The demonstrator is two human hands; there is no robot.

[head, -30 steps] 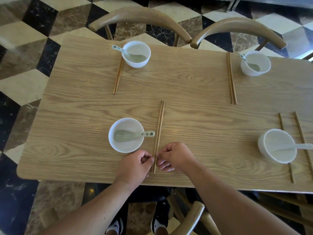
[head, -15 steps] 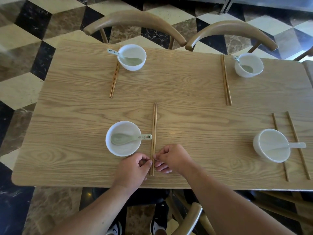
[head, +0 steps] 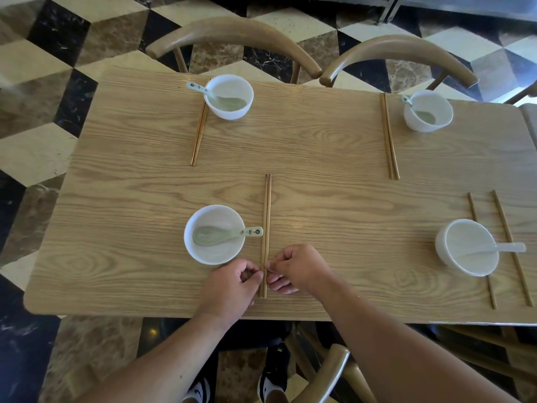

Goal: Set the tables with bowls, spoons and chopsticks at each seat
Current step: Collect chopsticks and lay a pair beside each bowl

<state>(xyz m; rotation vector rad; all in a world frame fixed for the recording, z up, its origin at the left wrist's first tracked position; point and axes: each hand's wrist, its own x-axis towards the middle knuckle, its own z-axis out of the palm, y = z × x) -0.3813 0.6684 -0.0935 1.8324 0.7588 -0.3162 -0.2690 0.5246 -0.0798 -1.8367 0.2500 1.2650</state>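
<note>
A pair of wooden chopsticks lies straight on the wooden table, close together, right of a white bowl with a green spoon in it. My left hand and my right hand pinch the near end of the pair from either side. Two more white bowls with spoons stand at the far seats, each with chopsticks to its left. At the near right, a bowl with a white spoon sits over two spread chopsticks.
Two curved wooden chair backs stand behind the far edge. A third chair back rises below the near edge by my feet. The floor is checkered marble. The table's right end runs out of view.
The near chopsticks went from slightly tilted and splayed to straight and tight together, with my fingers still at their near end. The camera view shifted slightly.
</note>
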